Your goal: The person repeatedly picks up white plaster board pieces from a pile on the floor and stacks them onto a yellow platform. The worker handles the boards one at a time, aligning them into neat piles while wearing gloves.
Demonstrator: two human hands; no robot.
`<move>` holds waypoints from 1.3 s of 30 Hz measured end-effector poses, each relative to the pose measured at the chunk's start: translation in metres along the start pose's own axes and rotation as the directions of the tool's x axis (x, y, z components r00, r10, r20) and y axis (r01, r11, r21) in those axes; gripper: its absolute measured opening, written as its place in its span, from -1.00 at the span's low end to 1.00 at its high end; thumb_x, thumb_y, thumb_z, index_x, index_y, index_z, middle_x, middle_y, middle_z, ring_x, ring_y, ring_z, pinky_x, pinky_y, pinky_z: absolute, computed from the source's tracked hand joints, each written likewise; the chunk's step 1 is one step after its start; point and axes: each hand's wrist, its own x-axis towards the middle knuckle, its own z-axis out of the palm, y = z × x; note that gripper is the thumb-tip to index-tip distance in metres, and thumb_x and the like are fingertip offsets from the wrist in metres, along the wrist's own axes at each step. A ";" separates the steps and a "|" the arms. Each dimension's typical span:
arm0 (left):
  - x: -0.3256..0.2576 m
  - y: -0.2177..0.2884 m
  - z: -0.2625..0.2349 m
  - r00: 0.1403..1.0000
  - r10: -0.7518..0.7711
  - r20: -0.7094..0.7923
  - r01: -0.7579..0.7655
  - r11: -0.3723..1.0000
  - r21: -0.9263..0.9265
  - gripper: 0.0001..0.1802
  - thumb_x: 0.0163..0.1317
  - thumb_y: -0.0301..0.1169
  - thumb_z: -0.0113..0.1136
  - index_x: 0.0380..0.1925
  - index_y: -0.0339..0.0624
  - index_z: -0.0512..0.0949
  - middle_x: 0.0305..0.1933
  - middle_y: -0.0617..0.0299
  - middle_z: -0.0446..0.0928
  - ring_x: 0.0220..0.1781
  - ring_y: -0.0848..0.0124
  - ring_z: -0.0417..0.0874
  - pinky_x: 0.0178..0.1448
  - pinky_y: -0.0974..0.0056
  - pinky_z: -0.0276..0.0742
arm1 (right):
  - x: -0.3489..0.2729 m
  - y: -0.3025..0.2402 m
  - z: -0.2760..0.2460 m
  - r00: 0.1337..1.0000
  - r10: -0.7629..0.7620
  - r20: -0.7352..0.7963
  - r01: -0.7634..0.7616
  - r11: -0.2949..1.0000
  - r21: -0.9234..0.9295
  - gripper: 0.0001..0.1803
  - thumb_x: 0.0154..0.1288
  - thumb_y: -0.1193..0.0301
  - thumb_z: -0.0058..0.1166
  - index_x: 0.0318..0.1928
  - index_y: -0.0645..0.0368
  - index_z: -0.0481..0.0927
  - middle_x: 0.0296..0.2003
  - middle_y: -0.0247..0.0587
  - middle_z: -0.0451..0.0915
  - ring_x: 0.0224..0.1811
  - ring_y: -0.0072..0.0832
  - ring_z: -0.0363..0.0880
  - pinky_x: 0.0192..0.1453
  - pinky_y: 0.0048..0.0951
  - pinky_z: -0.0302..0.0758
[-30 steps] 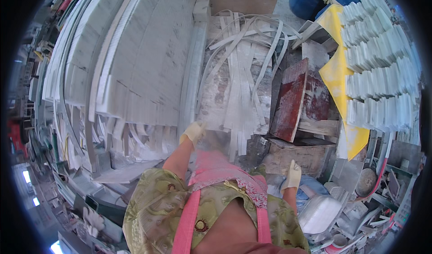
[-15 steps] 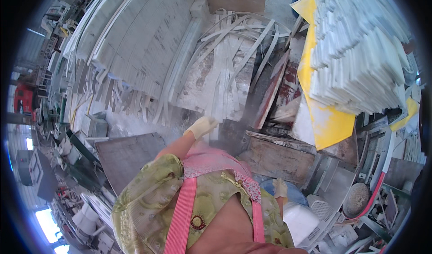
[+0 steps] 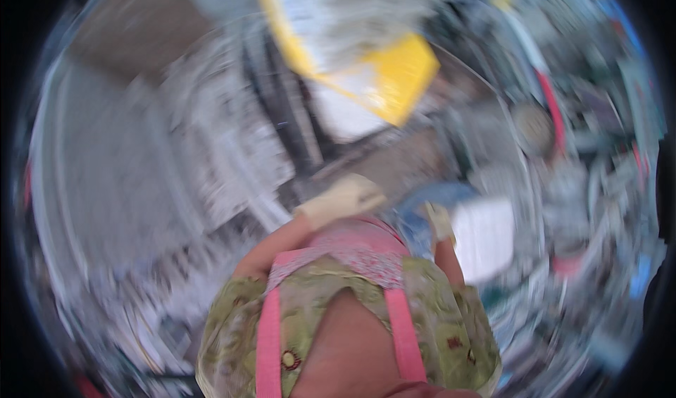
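Observation:
The whole view is smeared by motion. My left hand (image 3: 343, 201), in a cream work glove, is in front of my waist above the pink apron (image 3: 355, 239). Its fingers point right and blur together, so I cannot make out whether anything is in them. My right hand (image 3: 440, 223), gloved the same way, hangs lower right beside a round blue object (image 3: 412, 211), possibly a tub or a drum. A white panel-like thing (image 3: 486, 239) lies just right of that hand. Whether the right hand touches either one is unclear.
Ahead stands a stack of white slabs (image 3: 345, 17) with yellow sheeting (image 3: 401, 81) at its near side. Pale strips (image 3: 225, 116) lie on a board at the left, next to a large grey slab stack (image 3: 120, 165). A brown wooden box (image 3: 401, 158) stands before me.
My view has swung to the right, so the slabs and yellow sheeting sit further left. My left hand has left the pale strips and moved to my waist. The right hand stays near the blue object.

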 end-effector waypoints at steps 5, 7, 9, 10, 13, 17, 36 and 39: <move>0.049 0.020 -0.005 0.985 -0.082 0.152 0.084 0.996 -0.011 -0.72 0.42 -0.32 0.12 -0.22 -0.33 0.68 -0.24 -0.05 0.70 -0.18 0.02 0.71 -0.04 0.08 0.60 | -0.027 -0.047 -0.051 0.961 -0.059 -0.272 0.059 0.998 -0.010 -0.57 0.48 0.17 0.02 -0.05 0.33 0.68 -0.12 0.04 0.73 -0.04 -0.21 0.70 0.11 -0.25 0.54; 0.065 0.028 -0.013 0.985 -0.102 0.142 0.109 0.993 -0.043 -0.71 0.42 -0.32 0.11 -0.21 -0.35 0.68 -0.24 -0.05 0.70 -0.19 0.05 0.71 -0.05 0.10 0.60 | -0.020 -0.053 -0.065 0.954 -0.015 -0.300 0.046 0.994 0.096 -0.60 0.48 0.20 0.03 -0.05 0.33 0.68 -0.17 0.00 0.75 -0.07 -0.23 0.71 0.10 -0.27 0.55; 0.083 0.033 -0.016 0.987 -0.096 0.128 0.108 0.990 -0.089 -0.71 0.43 -0.33 0.10 -0.22 -0.36 0.67 -0.27 -0.04 0.69 -0.23 0.08 0.72 -0.08 0.13 0.60 | -0.009 -0.054 -0.086 0.934 0.011 -0.358 0.024 0.995 0.093 -0.61 0.48 0.23 0.04 -0.04 0.34 0.68 -0.22 -0.03 0.75 -0.11 -0.24 0.72 0.08 -0.28 0.55; 0.091 0.036 -0.018 0.996 -0.058 0.074 0.064 0.995 -0.077 -0.71 0.43 -0.34 0.10 -0.21 -0.36 0.67 -0.28 -0.04 0.69 -0.24 0.09 0.72 -0.08 0.14 0.60 | 0.001 -0.055 -0.098 0.916 0.013 -0.401 0.022 0.996 0.084 -0.61 0.49 0.22 0.03 -0.02 0.34 0.68 -0.24 -0.09 0.77 -0.12 -0.28 0.72 0.10 -0.30 0.55; 0.121 0.040 -0.021 0.999 -0.036 -0.016 0.035 0.998 -0.044 -0.73 0.42 -0.36 0.10 -0.22 -0.36 0.67 -0.28 -0.01 0.69 -0.25 0.10 0.72 -0.09 0.17 0.61 | 0.043 -0.069 -0.152 0.872 -0.099 -0.479 0.132 0.991 0.036 -0.61 0.49 0.22 0.04 -0.03 0.33 0.70 -0.23 -0.08 0.77 -0.12 -0.29 0.72 0.10 -0.31 0.56; 0.177 0.034 -0.022 0.983 -0.154 -0.104 0.161 0.985 0.067 -0.78 0.38 -0.41 0.12 -0.23 -0.35 0.67 -0.21 -0.03 0.69 -0.15 0.04 0.72 -0.01 0.15 0.62 | 0.128 -0.115 -0.266 0.754 -0.255 -0.605 0.200 0.967 -0.158 -0.64 0.50 0.27 0.05 0.03 0.33 0.68 -0.06 0.03 0.73 -0.04 -0.28 0.71 0.17 -0.31 0.54; 0.424 0.032 0.061 0.661 -0.488 -0.569 0.487 0.857 -0.170 -0.65 0.42 -0.23 0.09 -0.11 -0.29 0.69 -0.21 -0.02 0.72 -0.17 0.07 0.73 0.01 0.13 0.60 | 0.495 -0.198 -0.507 0.658 -0.727 0.198 0.282 -0.006 -0.959 -0.30 0.53 0.21 -0.20 0.54 0.33 0.11 0.55 0.09 0.13 0.60 -0.05 0.08 0.63 -0.11 0.02; 0.440 0.020 0.065 0.702 -0.386 -0.599 0.424 0.902 -0.085 -0.62 0.44 -0.19 0.07 -0.10 -0.29 0.69 -0.11 -0.04 0.71 -0.02 0.03 0.69 0.14 0.08 0.56 | 0.486 -0.203 -0.523 0.537 -0.839 0.091 0.680 0.366 -0.635 -0.33 0.61 0.07 -0.21 0.45 0.36 0.30 0.43 0.18 0.33 0.46 0.03 0.32 0.57 -0.12 0.17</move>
